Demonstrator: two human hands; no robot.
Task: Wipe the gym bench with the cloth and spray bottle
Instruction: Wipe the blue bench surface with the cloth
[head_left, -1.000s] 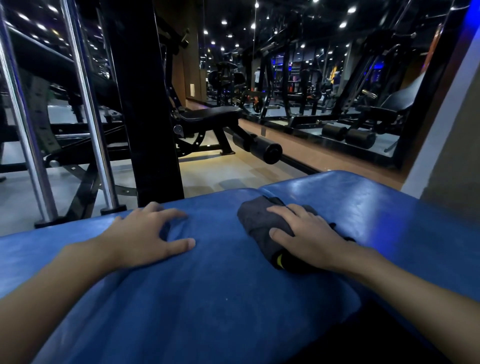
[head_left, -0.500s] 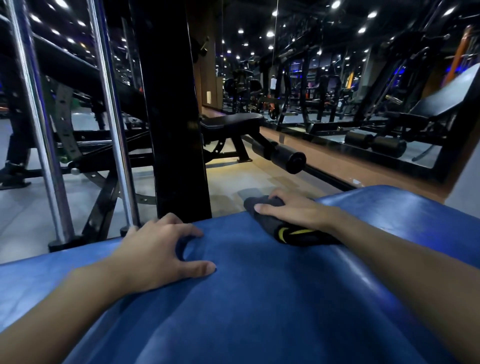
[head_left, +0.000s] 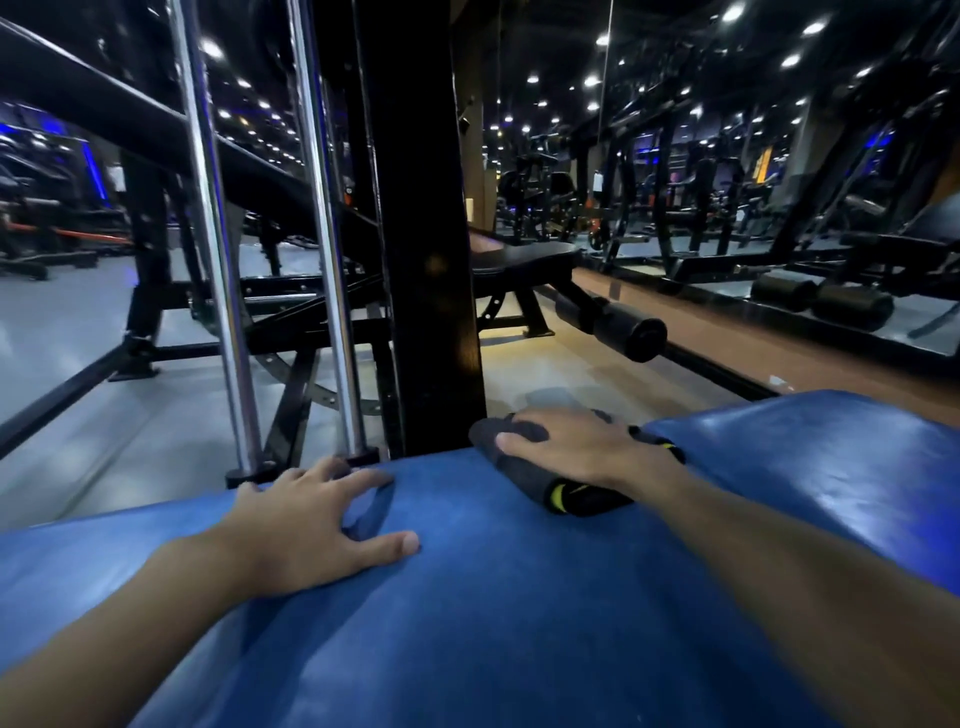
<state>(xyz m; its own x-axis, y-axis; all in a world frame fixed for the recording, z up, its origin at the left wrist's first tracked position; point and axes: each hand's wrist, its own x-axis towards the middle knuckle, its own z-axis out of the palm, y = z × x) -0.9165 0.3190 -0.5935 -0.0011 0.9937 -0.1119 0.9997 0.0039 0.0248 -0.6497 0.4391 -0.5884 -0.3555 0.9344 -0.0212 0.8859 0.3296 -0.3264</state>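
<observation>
I see both of my hands down on the blue padded desk (head_left: 519, 623), which fills the near half of the view and runs off to the right. My right hand (head_left: 576, 447) lies flat on a dark grey cloth (head_left: 524, 470) at the far edge of the pad, fingers (head_left: 519, 441) spread forward over the fabric and pressing it down rather than gripping it. The cloth is bunched into a thick fold, with a yellow-green mark showing on its near end, just beside my wrist. Part of it pokes out past my fingertips on the left and a little shows on the right side of my hand.

My left hand (head_left: 311, 525) rests on the pad to the left of the cloth, well apart from it, holding nothing. Its fingers are splayed wide and curl over the far edge of the pad, with the thumb stretched out to the right along the surface.

Directly beyond the far edge stands a thick black upright post (head_left: 421, 234), with two chrome bars (head_left: 218, 260) to its left reaching down to the grey floor (head_left: 78, 415). Farther off sits a black bench (head_left: 524, 257) with a foam roller (head_left: 623, 332) at its near end. I cannot find the spray bottle anywhere in view.
</observation>
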